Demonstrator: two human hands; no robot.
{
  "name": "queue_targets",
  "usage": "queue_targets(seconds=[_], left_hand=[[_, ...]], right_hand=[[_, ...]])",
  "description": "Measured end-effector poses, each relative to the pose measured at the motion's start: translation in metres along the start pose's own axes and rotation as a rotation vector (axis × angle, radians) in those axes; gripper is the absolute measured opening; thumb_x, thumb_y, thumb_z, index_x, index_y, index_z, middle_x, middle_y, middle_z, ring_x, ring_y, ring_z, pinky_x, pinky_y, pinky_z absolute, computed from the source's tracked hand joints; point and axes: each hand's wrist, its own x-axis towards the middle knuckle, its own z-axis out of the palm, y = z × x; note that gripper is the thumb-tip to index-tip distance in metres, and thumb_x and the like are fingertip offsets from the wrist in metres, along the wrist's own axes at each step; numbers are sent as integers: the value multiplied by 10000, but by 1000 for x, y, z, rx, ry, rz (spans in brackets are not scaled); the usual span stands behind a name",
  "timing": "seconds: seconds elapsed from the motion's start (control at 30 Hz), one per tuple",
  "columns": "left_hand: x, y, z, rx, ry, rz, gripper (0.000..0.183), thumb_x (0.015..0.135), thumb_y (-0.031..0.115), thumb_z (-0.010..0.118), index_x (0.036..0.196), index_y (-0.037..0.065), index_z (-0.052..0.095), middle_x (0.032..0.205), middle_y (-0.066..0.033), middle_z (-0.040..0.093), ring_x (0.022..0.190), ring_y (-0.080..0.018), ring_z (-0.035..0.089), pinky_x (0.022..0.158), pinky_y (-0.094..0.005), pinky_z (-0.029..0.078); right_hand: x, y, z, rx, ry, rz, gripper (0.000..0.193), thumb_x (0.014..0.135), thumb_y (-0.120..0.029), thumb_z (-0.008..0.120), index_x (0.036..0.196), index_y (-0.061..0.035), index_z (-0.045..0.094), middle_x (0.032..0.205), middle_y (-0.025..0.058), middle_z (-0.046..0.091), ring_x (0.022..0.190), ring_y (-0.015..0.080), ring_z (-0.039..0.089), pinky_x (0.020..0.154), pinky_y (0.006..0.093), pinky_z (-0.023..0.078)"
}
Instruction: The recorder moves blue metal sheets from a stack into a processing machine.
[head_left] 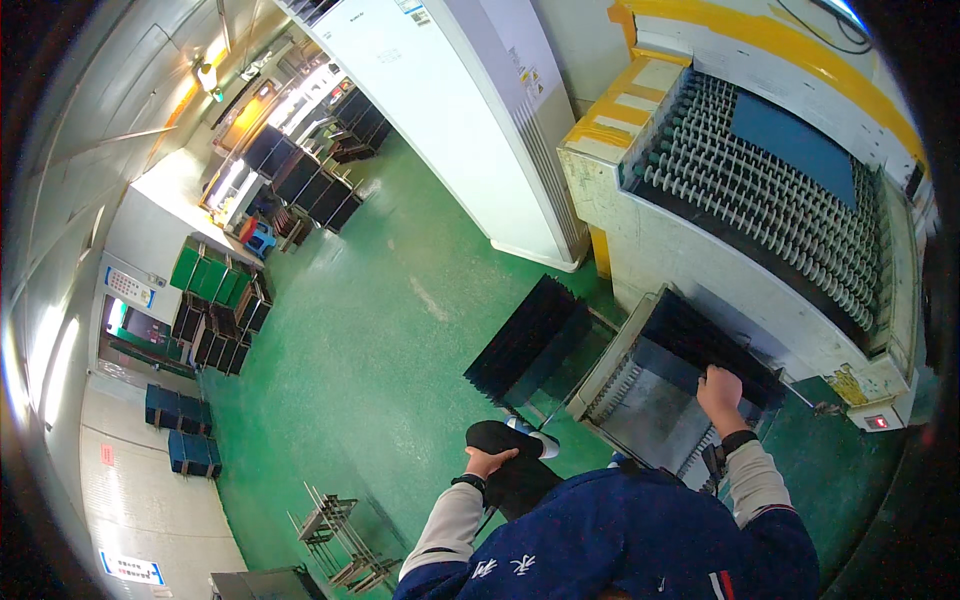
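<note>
Beside the roller machine (600, 225), from where I stand, a person in a navy top bends over a pale slotted rack (612, 360). Dark panels (690, 325) stand packed toward its far end, nearest the machine, and a greyish floor shows in the middle of it. The right hand (720, 398) reaches over the rack's right part, just beside the near end of those panels. Its fingers are curled in, knuckles up, so the panels lie immediately beyond them; I cannot tell whether the fingertips pinch a panel edge or only rest there, because the hand itself hides them.

Well apart from the rack's contents, the left hand (490, 463) rests on the bent, dark-clad left knee (497, 437), its fingers wrapped loosely over the cloth.

Just left of the rack, a second batch of dark panels (530, 335) stands upright in a row, low over the green floor (400, 290). Up on the machine's ridged rollers (760, 225) lies one flat blue panel (795, 148), well out of reach of both hands' present positions. A tall white cabinet (440, 110) stands beside the machine, and metal frames (340, 540) sit on the floor toward the lower left.
</note>
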Motion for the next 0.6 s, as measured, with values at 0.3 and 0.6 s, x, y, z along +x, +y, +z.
queue_targets(seconds=[0.3,0.6], left_hand=[[-10,7,-5,23,-20,37,1619,457,565,932,1397,-190,-148,1435,-307,373,1318,-336,447,1073,-376,391],[-15,8,-5,-4,-30,-2,1603,467,550,935,1402,-186,-139,1437,-307,365,1328,-340,432,1079,-377,387]], right_hand=[[1,-1,-3,-4,-28,18,197,787,-241,694,809,-48,657,828,155,675,798,342,669,711,463,530],[1,0,0,9,-19,11,199,790,-241,685,812,-45,656,837,155,676,807,347,668,716,465,531]])
